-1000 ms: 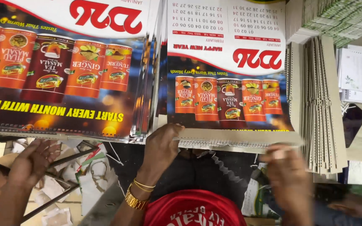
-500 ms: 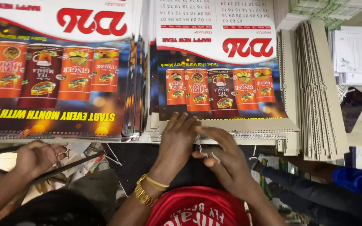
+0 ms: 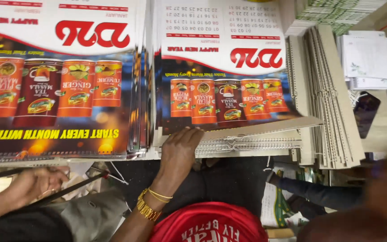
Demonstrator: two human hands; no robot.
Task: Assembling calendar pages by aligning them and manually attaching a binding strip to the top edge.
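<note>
At the middle of the scene lies the stack of wall calendars w/ printed orange and dark-red spice tins and a white date sheet (image 3: 229,103), turned away from the person. Its near edge lies just before the body, and the silver wire-comb binding (image 3: 247,145) runs along that edge. A grey cardboard backing sheet (image 3: 269,127) lies tilted across the near part, just above the wire.

The left hand (image 3: 180,148), w/ gold bangles (image 3: 151,204) on the wrist, lies knuckles-up on the near-left corner of this stack. Its fingers are bent and press down; they are not closed around anything. The right hand (image 3: 381,197) is a blur at the near right, apart from the stack, so I cannot tell if it is released or clenched.

To steady the stack well, I judge the pressure should stay flat & close to the wire, so the sheets do not slip or fan out, esp. the loose grey sheet.

Just left stands a second, bigger calendar stack (image 3: 54,94), and near it is a co-worker's hand (image 3: 36,183). At the right are upright grey punched boards (image 3: 328,89), white papers (image 3: 370,56), and another person's blue sleeve (image 3: 319,195) lower down.
</note>
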